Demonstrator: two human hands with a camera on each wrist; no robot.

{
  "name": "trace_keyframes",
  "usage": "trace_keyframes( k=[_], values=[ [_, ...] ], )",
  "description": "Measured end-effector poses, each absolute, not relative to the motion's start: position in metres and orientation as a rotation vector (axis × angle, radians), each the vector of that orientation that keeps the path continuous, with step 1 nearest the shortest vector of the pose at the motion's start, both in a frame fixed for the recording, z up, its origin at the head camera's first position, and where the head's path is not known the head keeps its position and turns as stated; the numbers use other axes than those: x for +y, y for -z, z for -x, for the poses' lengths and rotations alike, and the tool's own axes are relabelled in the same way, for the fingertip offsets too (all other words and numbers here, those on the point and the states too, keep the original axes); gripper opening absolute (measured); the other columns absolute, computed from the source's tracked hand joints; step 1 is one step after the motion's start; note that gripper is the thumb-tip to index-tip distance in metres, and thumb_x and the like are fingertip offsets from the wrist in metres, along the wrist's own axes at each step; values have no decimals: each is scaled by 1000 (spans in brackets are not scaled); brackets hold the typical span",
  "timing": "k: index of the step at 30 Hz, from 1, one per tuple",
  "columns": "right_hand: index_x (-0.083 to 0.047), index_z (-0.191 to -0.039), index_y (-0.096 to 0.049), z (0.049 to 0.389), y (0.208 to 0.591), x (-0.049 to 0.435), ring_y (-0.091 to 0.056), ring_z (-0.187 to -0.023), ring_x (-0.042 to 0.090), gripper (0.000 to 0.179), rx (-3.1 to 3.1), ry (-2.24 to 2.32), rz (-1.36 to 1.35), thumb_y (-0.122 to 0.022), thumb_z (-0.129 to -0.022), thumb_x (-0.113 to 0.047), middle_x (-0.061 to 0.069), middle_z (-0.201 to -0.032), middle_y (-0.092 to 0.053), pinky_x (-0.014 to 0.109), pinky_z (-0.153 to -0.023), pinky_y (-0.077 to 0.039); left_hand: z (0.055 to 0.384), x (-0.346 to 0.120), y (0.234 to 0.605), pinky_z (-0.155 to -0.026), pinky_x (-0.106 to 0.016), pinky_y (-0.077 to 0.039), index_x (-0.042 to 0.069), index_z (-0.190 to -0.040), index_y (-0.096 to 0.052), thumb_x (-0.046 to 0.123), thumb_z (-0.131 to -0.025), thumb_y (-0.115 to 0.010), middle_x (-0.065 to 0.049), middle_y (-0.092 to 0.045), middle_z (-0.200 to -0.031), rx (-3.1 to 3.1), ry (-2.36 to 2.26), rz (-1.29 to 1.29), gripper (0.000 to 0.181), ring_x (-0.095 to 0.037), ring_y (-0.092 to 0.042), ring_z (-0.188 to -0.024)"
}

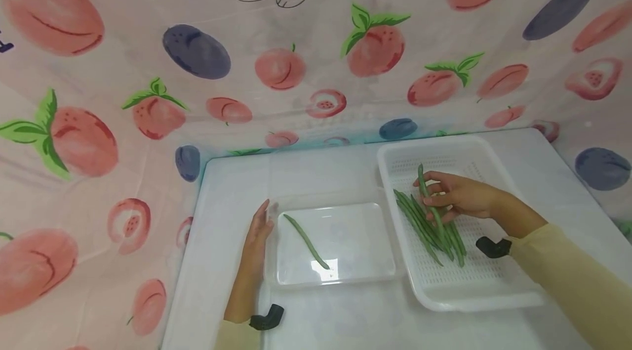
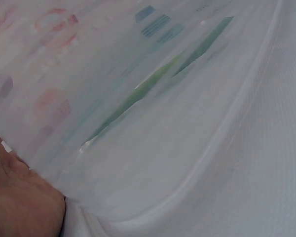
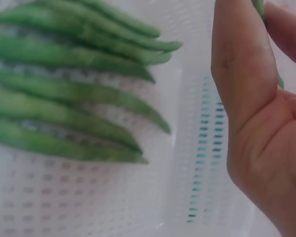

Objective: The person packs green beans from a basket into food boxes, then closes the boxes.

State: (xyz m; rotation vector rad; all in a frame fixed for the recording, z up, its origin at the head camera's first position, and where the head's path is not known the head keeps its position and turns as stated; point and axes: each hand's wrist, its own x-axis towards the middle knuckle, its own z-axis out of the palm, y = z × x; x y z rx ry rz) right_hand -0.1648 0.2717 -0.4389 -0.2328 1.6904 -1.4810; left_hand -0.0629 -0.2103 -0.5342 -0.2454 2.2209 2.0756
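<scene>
My right hand (image 1: pixel 456 195) pinches a green bean (image 1: pixel 423 182) between thumb and fingers, above the white perforated basket (image 1: pixel 429 298). Under it, several more green beans (image 1: pixel 419 224) lie in a loose bundle on the basket floor; the right wrist view shows the ends of these beans (image 3: pixel 69 54) close up. My left hand (image 1: pixel 258 232) rests with extended fingers along the left wall of a clear plastic container (image 1: pixel 345 278). Inside that container a single green bean (image 1: pixel 307 241) lies diagonally. Through the clear wall, the left wrist view shows this bean (image 2: pixel 138 94), with part of my left hand (image 2: pixel 19 197) at the corner.
The container and basket stand side by side on a white table (image 1: pixel 316 317), basket to the right. Behind and beside the table hangs a cloth (image 1: pixel 316 26) printed with peaches. Dark straps with small devices (image 1: pixel 494 247) sit at both wrists.
</scene>
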Motion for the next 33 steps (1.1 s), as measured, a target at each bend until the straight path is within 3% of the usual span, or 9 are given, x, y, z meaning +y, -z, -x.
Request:
trace_keyframes(
  k=[9,19,25,33],
  values=[
    [-8,-148,-34,159,419,260,-72,-88,23,51,1723,1495,268,-58,-103,-9,13,-115,-65,44,-74,-63,63,-210,535,-123,-65,-14,48,-154,-35,44,-107,-45,14,-19,-170,2215,-2067,235,48,-20,-9,-161],
    [-6,-142,-40,151,410,239,-73,-87,32,43,1720,1508,295,-59,-104,-11,11,-106,-62,40,-67,-63,63,-211,537,-126,-61,-12,44,-155,-35,40,-108,-45,14,-23,-169,2213,-2093,225,48,-18,-9,-160],
    [-4,-146,-34,148,408,224,-72,-81,29,52,1736,1499,278,-61,-103,-14,8,-99,-59,37,-65,-62,59,-210,538,-123,-64,-16,43,-155,-35,41,-108,-45,12,-22,-169,2207,-2087,217,48,-21,-10,-161],
    [-2,-143,-37,151,400,197,-71,-78,23,53,1770,1477,311,-65,-101,-18,5,-95,-59,35,-62,-61,61,-211,537,-125,-63,-13,44,-155,-35,41,-108,-45,14,-22,-169,2220,-2096,197,48,-20,-11,-160]
  ],
)
